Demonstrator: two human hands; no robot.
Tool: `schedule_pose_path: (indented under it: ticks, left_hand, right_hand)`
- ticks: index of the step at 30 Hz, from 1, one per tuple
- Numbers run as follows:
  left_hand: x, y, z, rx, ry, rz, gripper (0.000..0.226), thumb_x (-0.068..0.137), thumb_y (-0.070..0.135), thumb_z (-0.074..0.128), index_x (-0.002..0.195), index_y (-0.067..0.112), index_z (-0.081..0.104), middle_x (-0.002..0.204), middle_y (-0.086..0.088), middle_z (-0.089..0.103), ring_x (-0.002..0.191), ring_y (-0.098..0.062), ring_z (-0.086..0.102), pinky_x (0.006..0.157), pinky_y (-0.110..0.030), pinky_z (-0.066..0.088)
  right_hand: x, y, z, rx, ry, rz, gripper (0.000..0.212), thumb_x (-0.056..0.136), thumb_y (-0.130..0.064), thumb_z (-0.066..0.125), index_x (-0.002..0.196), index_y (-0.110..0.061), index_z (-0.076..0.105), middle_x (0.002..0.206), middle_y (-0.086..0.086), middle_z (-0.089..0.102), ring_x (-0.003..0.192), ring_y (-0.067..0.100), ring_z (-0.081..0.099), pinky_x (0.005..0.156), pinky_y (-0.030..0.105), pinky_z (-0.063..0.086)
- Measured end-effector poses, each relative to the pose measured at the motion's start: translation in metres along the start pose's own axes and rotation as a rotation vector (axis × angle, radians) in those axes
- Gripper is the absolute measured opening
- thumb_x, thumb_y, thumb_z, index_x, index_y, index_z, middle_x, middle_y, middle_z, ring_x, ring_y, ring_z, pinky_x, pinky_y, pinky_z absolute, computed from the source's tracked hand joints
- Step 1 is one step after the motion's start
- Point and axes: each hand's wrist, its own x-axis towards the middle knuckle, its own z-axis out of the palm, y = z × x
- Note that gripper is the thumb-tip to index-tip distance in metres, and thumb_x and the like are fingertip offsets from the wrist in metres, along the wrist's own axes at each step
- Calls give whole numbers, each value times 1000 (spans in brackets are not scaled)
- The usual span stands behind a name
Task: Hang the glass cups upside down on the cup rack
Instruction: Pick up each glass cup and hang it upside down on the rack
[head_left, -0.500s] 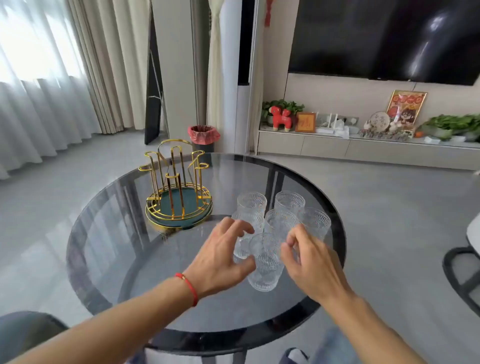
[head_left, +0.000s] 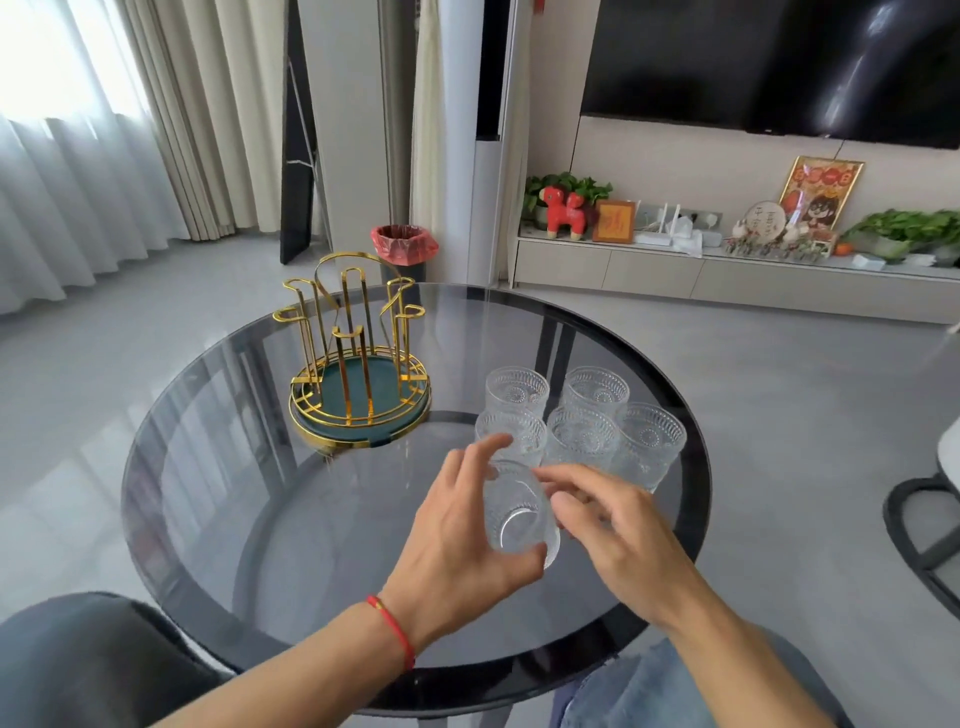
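Note:
A gold wire cup rack (head_left: 358, 358) with a dark green base stands at the table's far left, with no cups on its prongs. Several embossed glass cups (head_left: 582, 415) stand upright in a cluster to its right. One glass cup (head_left: 517, 517) is lifted off the table and tipped, its base facing me. My left hand (head_left: 457, 540), with a red string at the wrist, grips this cup from the left. My right hand (head_left: 613, 530) touches the cup's right side with its fingertips.
The round dark glass table (head_left: 249, 519) has a black rim. A dark chair back (head_left: 88, 660) is at the lower left and another chair (head_left: 930, 525) at the right edge. A TV cabinet with ornaments runs along the far wall.
The nearest cup has been lifted from the table and tipped over between both hands; the hands have closed in on it.

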Motion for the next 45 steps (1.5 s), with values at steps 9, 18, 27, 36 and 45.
schedule_pose_path:
  ticks: [9, 18, 27, 36, 45]
  left_hand:
    - [42, -37, -98, -930, 66, -337, 59, 60, 27, 76, 113, 14, 55, 101, -3, 64, 93, -21, 63, 74, -39, 56]
    - [49, -99, -120, -470, 80, -504, 80, 73, 58, 74, 140, 25, 46, 131, 2, 62, 113, -15, 66, 95, -42, 59]
    - [58, -183, -99, 538, -22, -531, 128, 78, 87, 46, 159, 5, -10, 169, -23, -2, 156, -40, -7, 129, -51, 5]
    - [60, -211, -89, 503, 4, -509, 131, 63, 101, 9, 159, 17, -19, 172, -11, -5, 158, -33, -6, 129, -52, 2]
    - [62, -222, -89, 628, -57, -512, 127, 73, 97, 26, 159, 14, -15, 172, -9, -3, 159, -30, -2, 128, -47, 0]
  right_hand:
    - [77, -76, 43, 75, -92, 163, 36, 103, -55, 46, 130, -35, 59, 116, -10, 64, 77, -2, 69, 68, 11, 54]
    - [137, -80, 65, 231, 6, 298, 62, 72, -70, 54, 114, -25, 65, 114, 0, 69, 99, 16, 70, 71, 36, 64]
    - [215, -76, 13, 531, 424, 265, 30, 93, -38, 72, 106, -11, 74, 106, 9, 79, 96, 20, 72, 76, 36, 52]
    - [320, -111, 65, 517, 456, 134, 18, 86, -22, 80, 99, -17, 69, 89, -5, 73, 81, 11, 73, 72, 34, 65]
    - [386, -105, 106, 48, -42, 118, 76, 71, -26, 92, 139, -12, 60, 125, 4, 62, 116, 25, 60, 84, 37, 55]
